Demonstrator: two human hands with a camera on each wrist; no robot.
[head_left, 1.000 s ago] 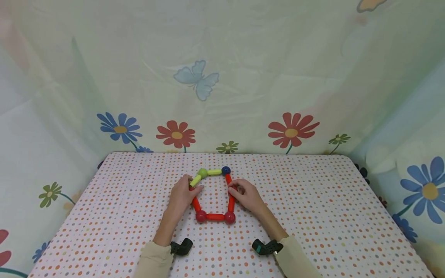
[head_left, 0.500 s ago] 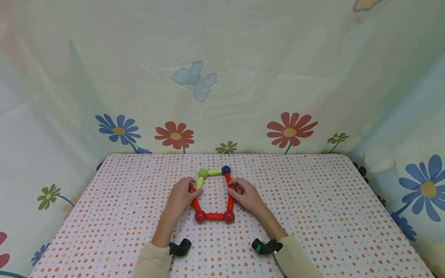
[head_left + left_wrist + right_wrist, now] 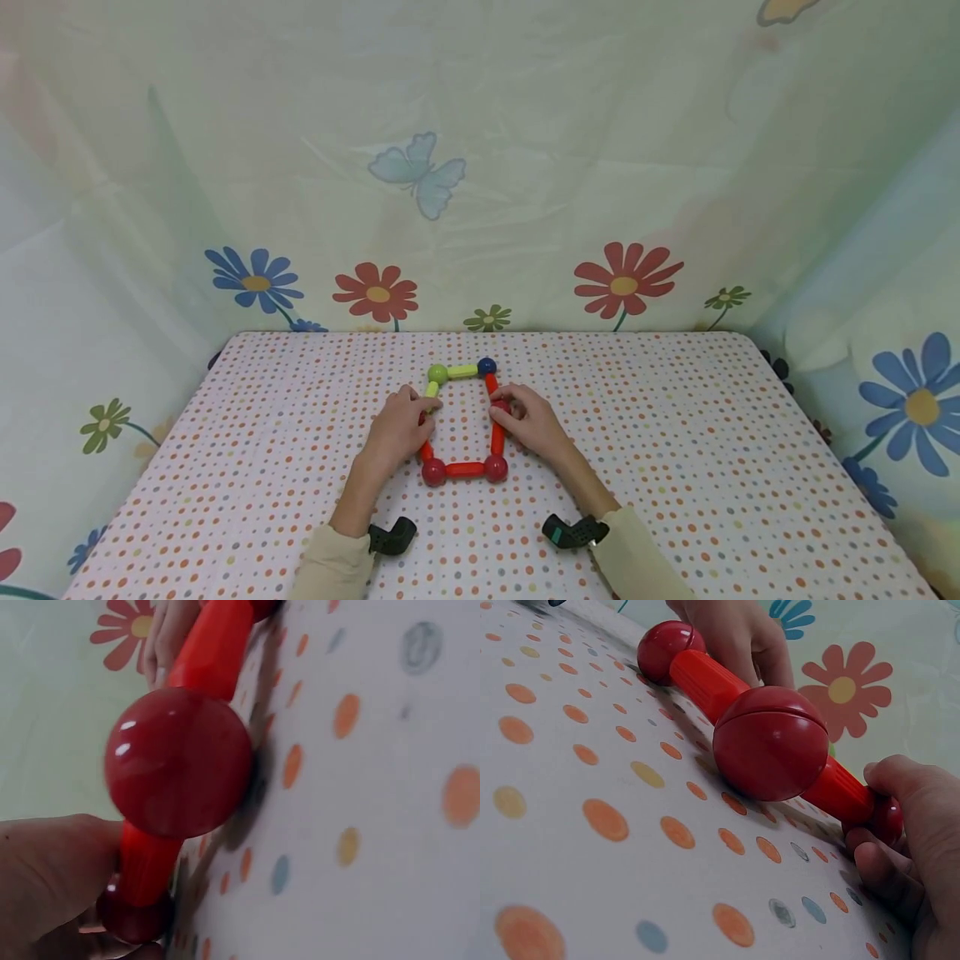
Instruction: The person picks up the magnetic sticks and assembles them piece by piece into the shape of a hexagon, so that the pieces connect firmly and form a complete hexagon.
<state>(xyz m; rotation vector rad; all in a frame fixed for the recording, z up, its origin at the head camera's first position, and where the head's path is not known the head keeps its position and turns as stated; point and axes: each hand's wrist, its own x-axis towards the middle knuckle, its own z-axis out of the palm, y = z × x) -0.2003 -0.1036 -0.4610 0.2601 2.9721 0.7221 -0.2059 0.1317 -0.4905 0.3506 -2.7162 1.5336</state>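
Observation:
A closed ring of toy building rods and balls lies on the table in the head view. Its near side is a red rod (image 3: 465,470) between two dark red balls (image 3: 433,472). At the far side a yellow-green rod (image 3: 462,372) links a green ball (image 3: 437,374) to a dark blue ball (image 3: 487,367). My left hand (image 3: 397,425) grips the ring's left corner, where a red ball (image 3: 135,919) sits between thumb and fingers. On the opposite side my right hand (image 3: 531,418) pinches another red ball (image 3: 887,820), a red rod (image 3: 498,438) running toward me from it.
A white cloth with coloured dots covers the table (image 3: 675,467). Behind it hangs a backdrop (image 3: 525,167) printed with flowers and a butterfly. Dark wrist cameras (image 3: 392,536) are strapped to both wrists.
My left hand has shifted slightly right, bringing the ring's left corner inward. The left yellow-green rod has swung from slanted to nearly straight. My right hand has stayed almost still.

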